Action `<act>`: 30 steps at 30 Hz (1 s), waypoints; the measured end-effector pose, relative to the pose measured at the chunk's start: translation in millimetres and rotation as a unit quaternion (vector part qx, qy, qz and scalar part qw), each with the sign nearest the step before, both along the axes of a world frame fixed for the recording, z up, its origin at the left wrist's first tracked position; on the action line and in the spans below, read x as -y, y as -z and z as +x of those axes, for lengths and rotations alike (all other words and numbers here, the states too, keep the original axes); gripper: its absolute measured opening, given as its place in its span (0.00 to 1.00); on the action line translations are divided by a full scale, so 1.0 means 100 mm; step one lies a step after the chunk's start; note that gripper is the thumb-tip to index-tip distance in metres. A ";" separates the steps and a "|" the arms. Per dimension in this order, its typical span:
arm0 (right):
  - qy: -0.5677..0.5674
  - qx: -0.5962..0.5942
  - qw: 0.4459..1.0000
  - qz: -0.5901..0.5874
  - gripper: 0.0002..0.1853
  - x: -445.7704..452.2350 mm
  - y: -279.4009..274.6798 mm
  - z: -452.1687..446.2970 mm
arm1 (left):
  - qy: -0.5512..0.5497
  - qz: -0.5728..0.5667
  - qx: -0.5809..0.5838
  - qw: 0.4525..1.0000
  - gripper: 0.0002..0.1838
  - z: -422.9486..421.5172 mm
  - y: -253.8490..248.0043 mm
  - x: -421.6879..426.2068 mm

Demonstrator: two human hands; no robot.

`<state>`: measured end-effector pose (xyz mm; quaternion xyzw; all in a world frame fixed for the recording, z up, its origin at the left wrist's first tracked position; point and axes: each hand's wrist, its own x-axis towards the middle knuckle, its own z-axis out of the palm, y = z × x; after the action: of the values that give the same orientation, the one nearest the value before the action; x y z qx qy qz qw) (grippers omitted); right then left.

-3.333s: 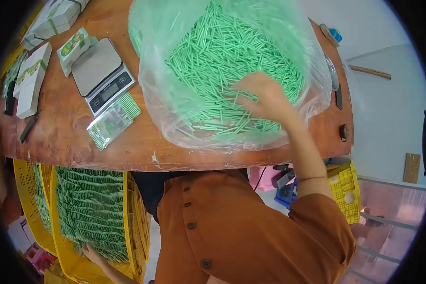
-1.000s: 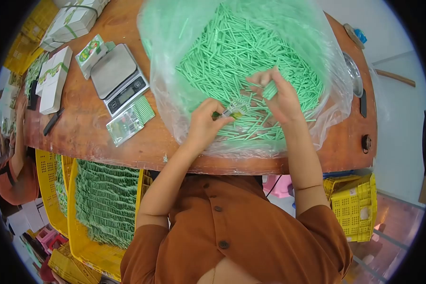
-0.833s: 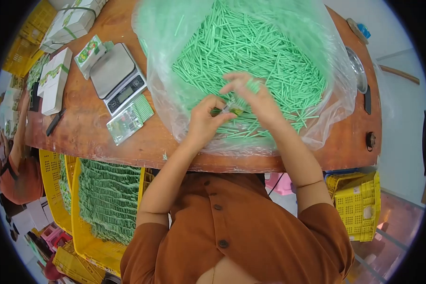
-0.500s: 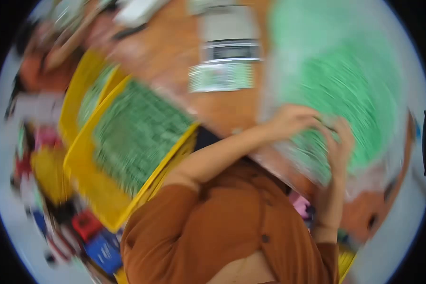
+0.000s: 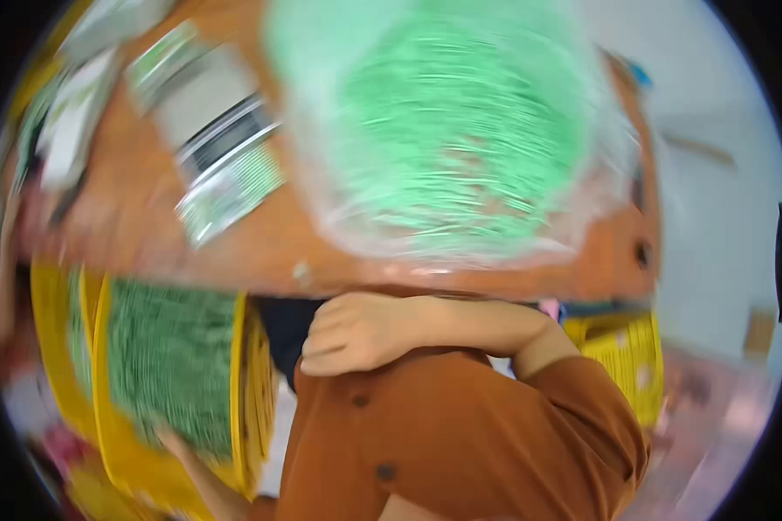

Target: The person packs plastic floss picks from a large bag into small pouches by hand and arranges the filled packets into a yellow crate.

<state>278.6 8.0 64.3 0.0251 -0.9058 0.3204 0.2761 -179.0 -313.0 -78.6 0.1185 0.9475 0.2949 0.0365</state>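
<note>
My left hand [image 5: 171, 440] reaches down at the left into a yellow crate [image 5: 102, 373], touching the thin dark-green strips [image 5: 169, 356] heaped inside. Blur and the strips hide its fingertips. Bent across my front, my right arm brings my right hand [image 5: 347, 334] against my brown shirt, just below the table edge. Its fingers are curled under, and anything within them is hidden. Beyond it, a pile of thin light-green strips [image 5: 460, 113] lies spread on a clear plastic sheet or bag [image 5: 356, 247] on the table.
A scale [image 5: 208, 108] stands on the orange-brown table [image 5: 139, 234], with a green-and-white printed packet [image 5: 230, 191] in front of it. A white box [image 5: 78, 122] lies farther left. Another yellow basket [image 5: 621, 360] is under the table at right.
Both hands have left the light-green pile, where they were close together. My left hand has moved down into the yellow crate, my right to my front. The view has turned.
</note>
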 end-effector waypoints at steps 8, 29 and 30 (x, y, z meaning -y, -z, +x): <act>0.442 0.409 0.761 0.242 0.22 -1.10 -0.38 2.68 | -0.048 -0.046 -0.069 0.995 0.33 -0.04 -0.06 -0.35; 0.404 0.242 0.832 -0.292 0.14 -1.66 -0.15 2.20 | 0.587 0.269 0.258 0.718 0.09 3.45 -1.40 -3.38; 0.394 0.239 0.841 -0.282 0.14 -1.68 -0.16 2.14 | 0.593 0.279 0.333 0.678 0.09 3.61 -1.45 -3.49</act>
<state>492.9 176.2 80.6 -0.4906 -0.7475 0.4222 0.1493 182.2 36.1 66.6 0.5546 0.4773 0.4819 0.4821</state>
